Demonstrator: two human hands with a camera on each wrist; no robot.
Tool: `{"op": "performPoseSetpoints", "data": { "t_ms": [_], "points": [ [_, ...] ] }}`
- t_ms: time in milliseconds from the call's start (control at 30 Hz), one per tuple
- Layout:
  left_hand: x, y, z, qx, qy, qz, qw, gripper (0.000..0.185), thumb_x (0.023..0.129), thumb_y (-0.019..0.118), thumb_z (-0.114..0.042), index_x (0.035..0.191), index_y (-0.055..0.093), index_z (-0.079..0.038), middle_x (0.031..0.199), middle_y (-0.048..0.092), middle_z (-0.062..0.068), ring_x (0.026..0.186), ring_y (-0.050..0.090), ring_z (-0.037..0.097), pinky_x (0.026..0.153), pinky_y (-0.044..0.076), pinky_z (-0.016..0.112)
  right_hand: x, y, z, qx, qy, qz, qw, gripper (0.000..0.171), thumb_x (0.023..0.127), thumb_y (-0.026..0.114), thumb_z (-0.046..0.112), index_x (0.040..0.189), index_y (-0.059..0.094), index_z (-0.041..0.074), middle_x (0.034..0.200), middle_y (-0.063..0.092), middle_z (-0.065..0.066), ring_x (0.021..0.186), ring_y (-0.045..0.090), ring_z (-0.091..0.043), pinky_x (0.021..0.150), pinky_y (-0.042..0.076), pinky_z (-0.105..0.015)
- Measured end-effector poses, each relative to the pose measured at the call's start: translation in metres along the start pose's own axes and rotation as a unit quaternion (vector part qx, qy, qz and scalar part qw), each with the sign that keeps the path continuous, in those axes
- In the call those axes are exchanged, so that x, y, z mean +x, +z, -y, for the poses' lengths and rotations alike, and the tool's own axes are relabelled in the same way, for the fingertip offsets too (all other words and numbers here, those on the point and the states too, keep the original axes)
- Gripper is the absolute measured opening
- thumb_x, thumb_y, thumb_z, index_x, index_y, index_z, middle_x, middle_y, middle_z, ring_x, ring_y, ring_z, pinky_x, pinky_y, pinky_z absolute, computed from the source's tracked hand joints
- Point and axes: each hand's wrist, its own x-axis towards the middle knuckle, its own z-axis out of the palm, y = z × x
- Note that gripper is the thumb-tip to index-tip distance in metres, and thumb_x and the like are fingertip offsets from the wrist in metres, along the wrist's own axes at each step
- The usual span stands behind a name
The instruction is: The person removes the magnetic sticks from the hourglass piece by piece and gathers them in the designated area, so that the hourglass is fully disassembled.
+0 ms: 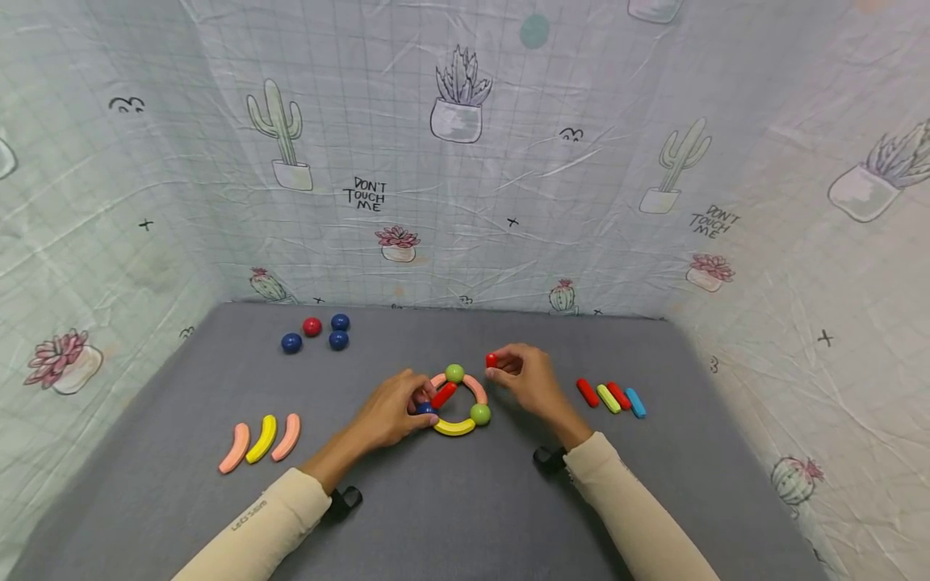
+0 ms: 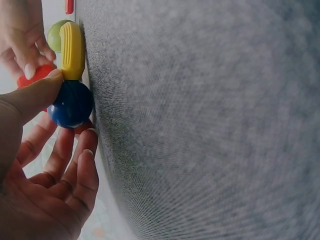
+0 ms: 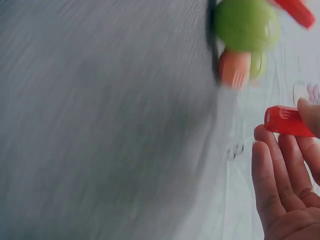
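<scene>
My left hand [image 1: 395,409] pinches a blue ball [image 2: 71,106] at the left of a ring of toy balls and bars. From that ball a yellow curved bar [image 1: 454,428] runs to a green ball [image 1: 480,414]. A pink curved bar [image 1: 475,390] links this to another green ball [image 1: 454,373] at the top, and a second pink bar [image 1: 438,380] is partly hidden by my left fingers. One red straight bar [image 1: 444,394] slants inside the ring beside the blue ball. Right of the ring, my right hand [image 1: 532,381] holds another red straight bar [image 3: 286,121] between thumb and fingers.
Several balls, a red one [image 1: 312,327] among blue ones [image 1: 339,340], lie at the back left. Two pink bars [image 1: 235,449] flank a yellow bar [image 1: 261,439] at left. Red, lime [image 1: 609,399] and blue [image 1: 635,403] straight bars lie at right on the grey cloth [image 1: 465,508].
</scene>
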Motion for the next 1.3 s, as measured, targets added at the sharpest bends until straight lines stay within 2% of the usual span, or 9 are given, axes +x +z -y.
{"op": "performPoseSetpoints", "data": {
  "t_ms": [333, 467, 633, 767, 933, 1000, 1067, 1200, 1300],
  "points": [
    [0.000, 0.001, 0.001, 0.002, -0.004, 0.000, 1.0000, 0.028, 0.086, 0.091, -0.026, 0.105, 0.071, -0.016, 0.096, 0.062, 0.000, 0.083, 0.058, 0.012, 0.076, 0.049, 0.026, -0.020, -0.049, -0.038, -0.063, 0.054, -0.028, 0.996, 0.029, 0.089, 0.088, 0.020, 0.115, 0.079, 0.009, 0.102, 0.079, -0.008, 0.085, 0.072, -0.018, 0.073, 0.060, -0.033],
    [0.000, 0.000, 0.001, 0.000, -0.007, 0.003, 1.0000, 0.028, 0.087, 0.090, -0.026, 0.104, 0.071, -0.016, 0.096, 0.062, 0.002, 0.083, 0.058, 0.014, 0.076, 0.048, 0.026, -0.028, -0.065, -0.054, -0.115, 0.072, -0.034, 0.990, 0.028, 0.088, 0.089, 0.020, 0.112, 0.080, 0.008, 0.098, 0.079, -0.008, 0.083, 0.071, -0.020, 0.070, 0.058, -0.034],
    [0.000, 0.000, 0.002, -0.002, -0.013, 0.006, 0.9999, 0.028, 0.087, 0.090, -0.027, 0.104, 0.071, -0.017, 0.096, 0.062, 0.002, 0.082, 0.058, 0.013, 0.076, 0.049, 0.026, -0.035, -0.080, -0.066, -0.204, 0.070, -0.033, 0.976, 0.029, 0.087, 0.090, 0.018, 0.110, 0.081, 0.004, 0.095, 0.080, -0.010, 0.083, 0.073, -0.025, 0.073, 0.059, -0.043],
    [0.001, 0.000, 0.001, -0.002, -0.014, 0.008, 0.9999, 0.028, 0.087, 0.090, -0.027, 0.105, 0.071, -0.017, 0.097, 0.062, 0.002, 0.084, 0.059, 0.014, 0.077, 0.049, 0.026, -0.039, -0.085, -0.070, -0.253, 0.062, -0.038, 0.965, 0.032, 0.085, 0.091, 0.016, 0.111, 0.080, 0.002, 0.095, 0.081, -0.012, 0.085, 0.075, -0.027, 0.077, 0.060, -0.048],
    [0.001, -0.001, 0.000, 0.002, -0.014, 0.007, 0.9999, 0.028, 0.087, 0.090, -0.027, 0.104, 0.071, -0.016, 0.096, 0.062, 0.001, 0.083, 0.059, 0.014, 0.076, 0.049, 0.027, -0.041, -0.077, -0.064, -0.293, 0.015, -0.082, 0.953, 0.034, 0.079, 0.094, 0.014, 0.108, 0.080, 0.003, 0.092, 0.078, -0.012, 0.081, 0.072, -0.029, 0.072, 0.059, -0.049],
    [0.001, -0.001, -0.001, 0.005, -0.016, 0.007, 0.9998, 0.028, 0.087, 0.090, -0.027, 0.103, 0.071, -0.016, 0.096, 0.061, 0.000, 0.083, 0.058, 0.014, 0.076, 0.049, 0.027, -0.040, -0.067, -0.056, -0.285, -0.014, -0.099, 0.953, 0.033, 0.079, 0.095, 0.015, 0.107, 0.081, 0.004, 0.093, 0.077, -0.012, 0.080, 0.072, -0.030, 0.071, 0.059, -0.049],
    [0.001, -0.001, -0.001, 0.007, -0.019, 0.006, 0.9998, 0.027, 0.087, 0.090, -0.026, 0.103, 0.071, -0.016, 0.096, 0.061, 0.000, 0.083, 0.058, 0.013, 0.077, 0.049, 0.027, -0.038, -0.056, -0.043, -0.253, -0.039, -0.096, 0.962, 0.032, 0.082, 0.093, 0.016, 0.109, 0.081, 0.005, 0.097, 0.078, -0.012, 0.082, 0.073, -0.029, 0.073, 0.059, -0.049],
    [0.001, -0.001, -0.002, 0.007, -0.021, 0.001, 0.9997, 0.027, 0.087, 0.091, -0.026, 0.102, 0.070, -0.017, 0.096, 0.061, 0.000, 0.082, 0.058, 0.013, 0.075, 0.049, 0.026, -0.034, -0.027, -0.012, -0.128, -0.058, -0.029, 0.990, 0.031, 0.089, 0.088, 0.020, 0.116, 0.080, 0.006, 0.103, 0.079, -0.007, 0.086, 0.075, -0.021, 0.078, 0.062, -0.040],
    [0.001, -0.001, -0.003, 0.002, -0.015, -0.001, 0.9999, 0.028, 0.086, 0.091, -0.026, 0.101, 0.069, -0.017, 0.095, 0.062, 0.002, 0.081, 0.058, 0.014, 0.074, 0.048, 0.026, -0.031, -0.006, 0.008, -0.040, -0.050, 0.028, 0.998, 0.032, 0.092, 0.085, 0.024, 0.120, 0.079, 0.009, 0.107, 0.080, -0.005, 0.088, 0.075, -0.016, 0.078, 0.061, -0.032]
  ]
}}
